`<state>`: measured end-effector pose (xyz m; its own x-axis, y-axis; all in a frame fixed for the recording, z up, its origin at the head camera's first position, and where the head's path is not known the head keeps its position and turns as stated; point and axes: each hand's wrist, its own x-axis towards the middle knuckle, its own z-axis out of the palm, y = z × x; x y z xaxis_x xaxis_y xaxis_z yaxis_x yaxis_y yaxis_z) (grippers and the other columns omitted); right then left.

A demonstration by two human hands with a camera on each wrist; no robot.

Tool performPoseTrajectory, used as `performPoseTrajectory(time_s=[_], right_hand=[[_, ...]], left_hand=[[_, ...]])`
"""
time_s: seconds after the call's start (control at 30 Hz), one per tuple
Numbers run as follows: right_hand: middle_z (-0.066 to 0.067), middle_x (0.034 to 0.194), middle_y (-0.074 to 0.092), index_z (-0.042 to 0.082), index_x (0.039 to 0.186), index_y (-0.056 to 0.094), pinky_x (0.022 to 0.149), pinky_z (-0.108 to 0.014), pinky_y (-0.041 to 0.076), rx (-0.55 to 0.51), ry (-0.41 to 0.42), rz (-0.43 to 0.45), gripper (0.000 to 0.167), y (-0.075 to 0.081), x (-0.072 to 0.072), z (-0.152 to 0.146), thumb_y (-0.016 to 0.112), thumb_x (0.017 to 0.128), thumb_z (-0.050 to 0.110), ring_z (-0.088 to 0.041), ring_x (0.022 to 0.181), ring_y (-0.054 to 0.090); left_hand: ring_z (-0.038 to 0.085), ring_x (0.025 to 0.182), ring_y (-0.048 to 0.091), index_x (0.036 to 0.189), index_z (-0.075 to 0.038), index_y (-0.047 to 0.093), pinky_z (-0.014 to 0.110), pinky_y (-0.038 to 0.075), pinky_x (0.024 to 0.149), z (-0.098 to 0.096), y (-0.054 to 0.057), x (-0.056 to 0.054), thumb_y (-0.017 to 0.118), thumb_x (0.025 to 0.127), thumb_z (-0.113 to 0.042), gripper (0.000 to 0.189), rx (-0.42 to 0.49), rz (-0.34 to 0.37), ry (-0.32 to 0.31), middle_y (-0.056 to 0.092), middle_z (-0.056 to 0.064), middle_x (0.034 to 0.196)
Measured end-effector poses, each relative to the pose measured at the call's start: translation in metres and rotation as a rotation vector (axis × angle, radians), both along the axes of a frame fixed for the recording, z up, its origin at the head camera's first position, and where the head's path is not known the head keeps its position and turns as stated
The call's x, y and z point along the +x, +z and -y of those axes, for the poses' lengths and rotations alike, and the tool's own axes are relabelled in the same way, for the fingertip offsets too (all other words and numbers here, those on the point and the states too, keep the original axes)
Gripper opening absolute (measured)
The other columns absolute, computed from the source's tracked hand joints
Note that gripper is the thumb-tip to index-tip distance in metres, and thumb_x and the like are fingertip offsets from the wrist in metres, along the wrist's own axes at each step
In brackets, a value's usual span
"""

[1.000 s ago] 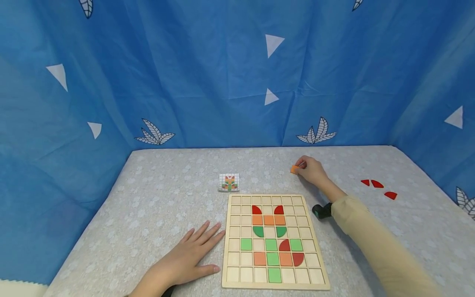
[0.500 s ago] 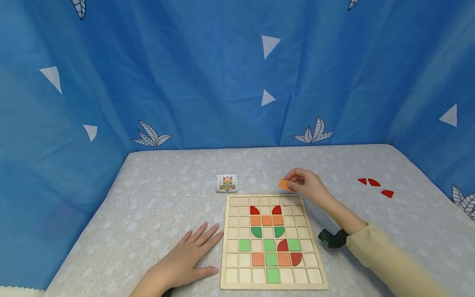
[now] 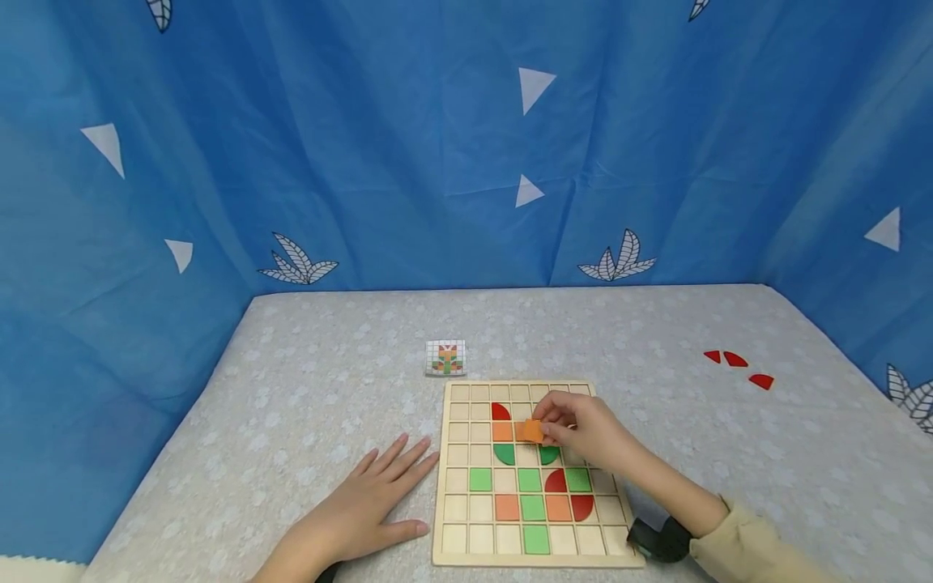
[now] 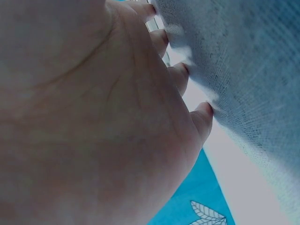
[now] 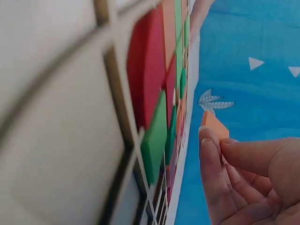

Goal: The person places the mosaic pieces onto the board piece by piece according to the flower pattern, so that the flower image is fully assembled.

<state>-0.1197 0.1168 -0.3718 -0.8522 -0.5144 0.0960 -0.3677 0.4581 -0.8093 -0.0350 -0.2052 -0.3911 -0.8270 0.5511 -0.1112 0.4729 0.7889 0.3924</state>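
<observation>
My right hand (image 3: 586,431) pinches an orange square tile (image 3: 534,431) between thumb and fingertips, above the wooden grid board (image 3: 455,534). In the right wrist view the same orange tile (image 5: 215,125) stands up from the fingertips, apart from the board's surface. The hand covers part of the board's upper right cells. Red quarter-circles (image 3: 555,481), green squares (image 3: 533,508), dark green quarter-circles (image 3: 504,453) and orange squares (image 3: 507,508) fill several cells. My left hand (image 3: 364,506) lies palm down on the tablecloth, fingers spread, fingertips close to the board's left edge.
A small picture card (image 3: 445,357) with a coloured grid pattern lies behind the board. At the far right are a red triangle (image 3: 713,356) and two red quarter-circles (image 3: 761,380). A blue curtain (image 3: 437,162) rises behind the pale tablecloth (image 3: 328,364).
My right hand has brought the orange square tile from the tablecloth behind the board toward me and left, over the board's upper middle. The left hand has stayed in place.
</observation>
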Motion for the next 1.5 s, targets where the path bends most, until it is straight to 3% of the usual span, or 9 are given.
performPoseTrajectory(time_s=[0.27,0.57,0.9,1.2,1.5], right_hand=[[0.0,0.077,0.061,0.006,0.092,0.063,0.056,-0.028,0.053,-0.022,0.054,0.005,0.014,-0.0079,0.0025,0.0012,0.062,0.086,-0.007,-0.015,0.065,0.062],[0.002,0.078,0.062,0.007,0.09,0.064,0.059,-0.025,0.052,0.014,0.133,-0.05,0.016,-0.0102,0.0044,0.0045,0.063,0.084,-0.008,-0.01,0.066,0.061],[0.005,0.079,0.062,0.01,0.088,0.065,0.057,-0.024,0.051,0.064,0.128,-0.067,0.015,-0.0086,0.0087,0.0056,0.065,0.084,-0.005,-0.007,0.067,0.059],[0.007,0.08,0.061,0.01,0.085,0.069,0.058,-0.021,0.05,0.079,0.107,-0.165,0.013,-0.0084,0.0111,0.0053,0.068,0.083,-0.002,-0.003,0.064,0.057],[0.005,0.077,0.062,0.01,0.086,0.07,0.054,-0.023,0.05,0.034,0.103,-0.111,0.01,-0.0102,0.0089,0.0033,0.068,0.084,0.001,-0.006,0.06,0.059]], left_hand=[[0.028,0.139,0.009,0.149,-0.021,0.027,0.061,0.014,0.103,-0.0009,0.0012,-0.0017,0.045,0.087,-0.063,0.077,0.005,-0.015,-0.009,0.018,0.0,0.154],[0.028,0.139,0.009,0.149,-0.02,0.027,0.061,0.013,0.103,-0.0015,0.0043,-0.0021,0.047,0.088,-0.061,0.077,0.019,-0.015,-0.011,0.017,0.0,0.154],[0.028,0.139,0.009,0.15,-0.02,0.027,0.061,0.013,0.103,-0.0011,0.0057,-0.0021,0.047,0.088,-0.061,0.077,0.012,-0.006,-0.007,0.017,0.0,0.154],[0.028,0.139,0.009,0.149,-0.021,0.027,0.061,0.014,0.103,-0.0012,0.0047,-0.0013,0.048,0.088,-0.061,0.076,0.009,0.0,-0.001,0.018,0.0,0.154],[0.028,0.139,0.009,0.149,-0.021,0.027,0.061,0.014,0.103,-0.0004,0.0023,-0.0005,0.047,0.088,-0.061,0.076,0.013,-0.009,-0.007,0.018,-0.001,0.154]])
